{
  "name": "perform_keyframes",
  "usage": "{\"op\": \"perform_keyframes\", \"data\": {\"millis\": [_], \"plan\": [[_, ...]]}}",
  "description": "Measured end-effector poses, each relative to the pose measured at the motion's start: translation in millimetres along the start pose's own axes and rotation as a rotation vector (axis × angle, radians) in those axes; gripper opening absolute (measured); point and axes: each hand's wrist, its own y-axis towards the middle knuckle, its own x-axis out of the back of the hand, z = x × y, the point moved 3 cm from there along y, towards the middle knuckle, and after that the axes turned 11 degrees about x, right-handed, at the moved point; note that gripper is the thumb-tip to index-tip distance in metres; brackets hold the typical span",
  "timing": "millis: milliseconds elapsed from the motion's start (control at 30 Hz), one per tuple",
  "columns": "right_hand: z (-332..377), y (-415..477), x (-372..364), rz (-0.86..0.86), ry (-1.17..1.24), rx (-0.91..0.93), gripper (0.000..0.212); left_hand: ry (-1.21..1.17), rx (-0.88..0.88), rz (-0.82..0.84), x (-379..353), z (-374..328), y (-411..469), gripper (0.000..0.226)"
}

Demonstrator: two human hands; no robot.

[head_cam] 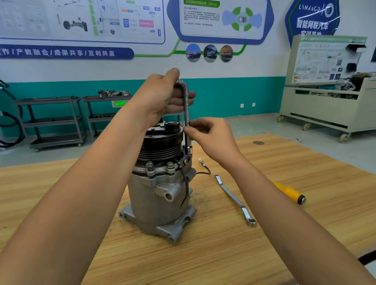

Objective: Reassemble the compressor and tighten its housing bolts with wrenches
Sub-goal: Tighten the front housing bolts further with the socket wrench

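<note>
A grey metal compressor (157,198) stands upright on the wooden table (223,251), with a black pulley (160,144) on top. Two housing bolts (149,164) show on its front flange. A chrome L-shaped socket wrench (186,111) stands vertically at the compressor's right side, its socket end down on the flange beside the pulley. My left hand (163,95) grips the wrench's bent top. My right hand (208,132) pinches the shaft lower down with fingertips.
A chrome ring spanner (234,198) lies on the table to the right of the compressor. A yellow-handled tool (289,192) lies further right, partly behind my right forearm. A black cable with a plug (203,163) trails from the compressor. Metal carts stand behind.
</note>
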Motion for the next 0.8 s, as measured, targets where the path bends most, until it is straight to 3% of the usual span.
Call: {"op": "perform_keyframes", "data": {"millis": [167,267,333,433,533,700,800], "plan": [[-11,-17,-9,0.063,0.033,-0.038,0.042,-0.054,-0.003,-0.048,-4,3,-1,0.037],[-25,-46,-21,0.163,0.233,-0.238,0.085,-0.138,0.006,-0.136,-12,5,-4,0.036],[-24,-59,-28,0.238,0.233,-0.266,0.108,-0.200,0.004,-0.194,-16,6,-5,0.036],[-20,-62,-38,0.258,0.184,-0.203,0.106,-0.212,0.017,-0.220,-21,3,-6,0.032],[-17,-62,-44,0.247,0.185,-0.238,0.119,-0.149,-0.001,-0.234,-22,0,-4,0.032],[-17,-61,-42,0.243,0.194,-0.225,0.094,-0.112,-0.006,-0.165,-17,2,4,0.035],[-19,-60,-43,0.264,0.187,-0.218,0.106,-0.123,0.041,-0.092,-14,2,11,0.039]]}}
